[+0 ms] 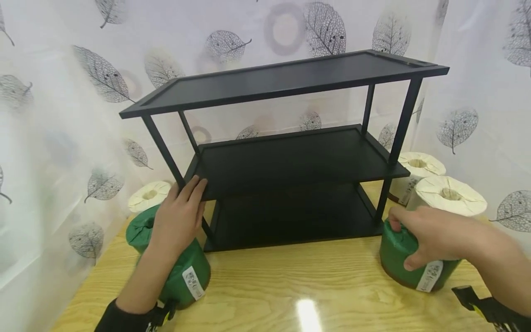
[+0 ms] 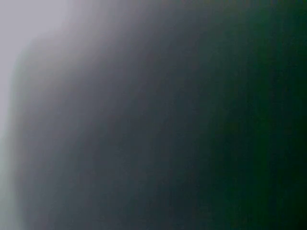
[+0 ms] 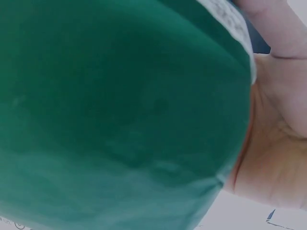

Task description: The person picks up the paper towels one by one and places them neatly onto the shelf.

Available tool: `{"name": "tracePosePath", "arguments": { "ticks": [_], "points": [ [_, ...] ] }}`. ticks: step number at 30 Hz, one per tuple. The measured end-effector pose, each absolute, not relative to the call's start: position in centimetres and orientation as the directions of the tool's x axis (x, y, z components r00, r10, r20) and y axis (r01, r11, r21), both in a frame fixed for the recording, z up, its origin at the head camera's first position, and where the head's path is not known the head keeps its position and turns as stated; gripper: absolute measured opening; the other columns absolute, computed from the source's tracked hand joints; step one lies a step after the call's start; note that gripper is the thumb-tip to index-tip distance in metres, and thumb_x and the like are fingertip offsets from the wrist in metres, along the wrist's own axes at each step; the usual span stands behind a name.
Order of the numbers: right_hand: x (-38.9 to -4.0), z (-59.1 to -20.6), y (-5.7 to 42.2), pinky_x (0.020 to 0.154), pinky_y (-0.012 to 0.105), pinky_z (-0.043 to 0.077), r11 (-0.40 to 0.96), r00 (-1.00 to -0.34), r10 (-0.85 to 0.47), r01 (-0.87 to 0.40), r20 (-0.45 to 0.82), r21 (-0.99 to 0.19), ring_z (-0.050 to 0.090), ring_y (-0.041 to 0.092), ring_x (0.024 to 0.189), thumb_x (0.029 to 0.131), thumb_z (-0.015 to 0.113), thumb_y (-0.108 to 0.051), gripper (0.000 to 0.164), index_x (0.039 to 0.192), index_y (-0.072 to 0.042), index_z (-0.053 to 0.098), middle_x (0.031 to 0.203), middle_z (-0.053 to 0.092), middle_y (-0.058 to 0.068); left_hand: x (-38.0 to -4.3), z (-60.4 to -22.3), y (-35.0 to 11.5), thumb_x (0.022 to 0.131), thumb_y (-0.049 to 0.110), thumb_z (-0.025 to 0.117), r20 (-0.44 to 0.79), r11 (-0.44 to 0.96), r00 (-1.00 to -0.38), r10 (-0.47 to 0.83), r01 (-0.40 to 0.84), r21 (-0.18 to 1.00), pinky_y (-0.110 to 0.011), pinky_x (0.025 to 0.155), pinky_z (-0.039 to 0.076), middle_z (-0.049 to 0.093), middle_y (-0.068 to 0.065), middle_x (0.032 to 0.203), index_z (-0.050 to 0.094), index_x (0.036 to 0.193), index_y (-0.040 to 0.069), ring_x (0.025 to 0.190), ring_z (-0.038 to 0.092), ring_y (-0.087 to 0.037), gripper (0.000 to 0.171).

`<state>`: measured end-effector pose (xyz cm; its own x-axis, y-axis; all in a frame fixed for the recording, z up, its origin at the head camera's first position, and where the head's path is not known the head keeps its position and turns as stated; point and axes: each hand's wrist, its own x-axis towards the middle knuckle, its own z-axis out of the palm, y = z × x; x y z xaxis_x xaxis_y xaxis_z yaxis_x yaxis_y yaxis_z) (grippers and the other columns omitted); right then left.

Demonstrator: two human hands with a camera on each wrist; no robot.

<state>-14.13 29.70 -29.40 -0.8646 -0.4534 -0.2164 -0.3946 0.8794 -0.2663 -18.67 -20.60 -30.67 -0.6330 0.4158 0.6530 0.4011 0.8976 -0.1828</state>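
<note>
A black three-tier shelf rack stands on the wooden table. My left hand holds its middle tier by the left front corner, with fingers on top and the thumb low at the edge. Green-wrapped paper rolls with a white label sit under and beside that arm. On the right, my right hand grips a green-wrapped roll, its index finger bent at the top and its thumb on the front. That roll fills most of the right wrist view. The left wrist view is a dark blur.
A cream-wrapped roll stands behind the green ones at the left. Two more, a front cream roll and a back cream roll, stand right of the rack. A leaf-patterned white curtain hangs behind the wooden table.
</note>
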Motion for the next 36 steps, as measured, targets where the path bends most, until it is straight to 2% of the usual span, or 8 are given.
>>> {"name": "tracePosePath", "arguments": {
  "ticks": [6,12,17,22,27,36],
  "points": [
    [-14.06,-29.57,30.01,0.059,0.023,0.041,0.877,-0.863,-0.457,-0.397,-0.214,-0.272,0.046,0.005,0.067,0.064,0.092,-0.037,0.063,0.103,-0.018,0.045,0.079,0.054,-0.007,-18.74,-31.0,-20.43,0.087,-0.001,0.07,0.696,0.904,-0.59,0.409,0.369,-0.218,-0.055,0.079,0.054,0.064,-0.02,0.131,0.062,0.132,0.003,0.109,0.061,-0.051,0.046],
    [-14.19,-29.52,30.28,0.06,0.024,0.042,0.883,-0.868,-0.443,-0.381,-0.225,-0.273,0.047,0.006,0.068,0.064,0.092,-0.035,0.063,0.103,-0.018,0.045,0.08,0.055,-0.006,-18.98,-30.61,-20.42,0.09,0.001,0.063,0.725,0.884,-0.518,0.454,0.364,-0.294,-0.054,0.079,0.051,0.068,-0.018,0.126,0.065,0.129,0.005,0.102,0.065,-0.048,0.039],
    [-14.15,-29.85,30.07,0.059,0.023,0.041,0.88,-0.866,-0.448,-0.383,-0.224,-0.28,0.045,0.006,0.066,0.066,0.091,-0.033,0.06,0.101,-0.017,0.045,0.077,0.054,-0.007,-18.73,-30.29,-20.66,0.089,0.004,0.066,0.689,0.881,-0.555,0.467,0.357,-0.31,-0.054,0.079,0.051,0.067,-0.017,0.127,0.064,0.129,0.006,0.1,0.065,-0.046,0.041],
    [-14.24,-29.88,29.94,0.058,0.023,0.04,0.884,-0.872,-0.448,-0.4,-0.197,-0.241,0.044,0.005,0.063,0.07,0.089,-0.032,0.055,0.1,-0.017,0.046,0.073,0.052,-0.008,-18.49,-30.41,-20.59,0.087,0.011,0.071,0.685,0.907,-0.604,0.406,0.356,-0.224,-0.056,0.084,0.051,0.066,-0.018,0.13,0.064,0.129,0.003,0.107,0.06,-0.047,0.043],
    [-14.22,-29.89,29.9,0.058,0.023,0.039,0.882,-0.872,-0.453,-0.408,-0.188,-0.236,0.043,0.004,0.063,0.071,0.088,-0.03,0.052,0.099,-0.017,0.046,0.073,0.051,-0.008,-18.78,-30.87,-20.43,0.088,0.013,0.068,0.715,0.902,-0.588,0.379,0.409,-0.141,-0.057,0.09,0.05,0.064,-0.022,0.131,0.064,0.127,-0.004,0.11,0.06,-0.048,0.043],
    [-14.31,-29.58,29.69,0.055,0.022,0.037,0.855,-0.854,-0.499,-0.458,-0.147,-0.244,0.04,0.001,0.059,0.073,0.085,-0.024,0.046,0.096,-0.019,0.045,0.068,0.047,-0.01,-19.06,-31.06,-20.54,0.084,0.011,0.071,0.739,0.889,-0.557,0.379,0.441,-0.123,-0.055,0.1,0.046,0.065,-0.025,0.128,0.063,0.126,-0.007,0.112,0.062,-0.046,0.046]
  ]
}}
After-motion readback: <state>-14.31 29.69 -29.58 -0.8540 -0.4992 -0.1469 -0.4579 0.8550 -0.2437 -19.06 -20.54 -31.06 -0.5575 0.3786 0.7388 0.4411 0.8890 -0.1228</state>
